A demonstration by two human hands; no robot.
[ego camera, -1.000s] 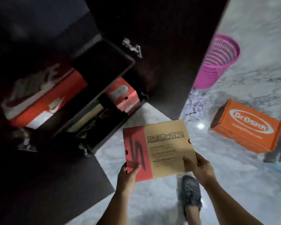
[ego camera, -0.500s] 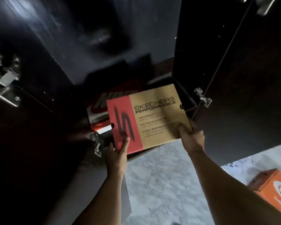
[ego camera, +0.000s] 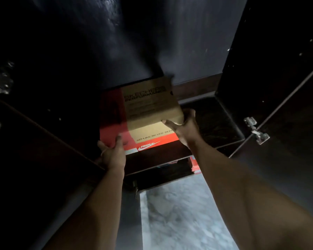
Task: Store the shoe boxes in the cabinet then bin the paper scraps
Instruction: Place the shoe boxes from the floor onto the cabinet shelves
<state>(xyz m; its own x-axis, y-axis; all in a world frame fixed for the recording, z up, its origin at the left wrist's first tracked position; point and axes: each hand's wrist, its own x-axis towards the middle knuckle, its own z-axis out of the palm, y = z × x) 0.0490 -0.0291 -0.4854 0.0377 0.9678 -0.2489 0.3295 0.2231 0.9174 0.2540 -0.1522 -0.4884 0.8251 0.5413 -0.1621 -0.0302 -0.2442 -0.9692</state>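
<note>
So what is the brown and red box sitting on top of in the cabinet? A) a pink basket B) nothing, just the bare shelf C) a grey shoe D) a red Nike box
D: the Skechers box, held by the left hand and right hand, sits over a red Nike box whose white logo shows just beneath it.

Grey marbled floor [ego camera: 184, 222] below, metal door hinges [ego camera: 256, 130] at both dark sides.
</note>
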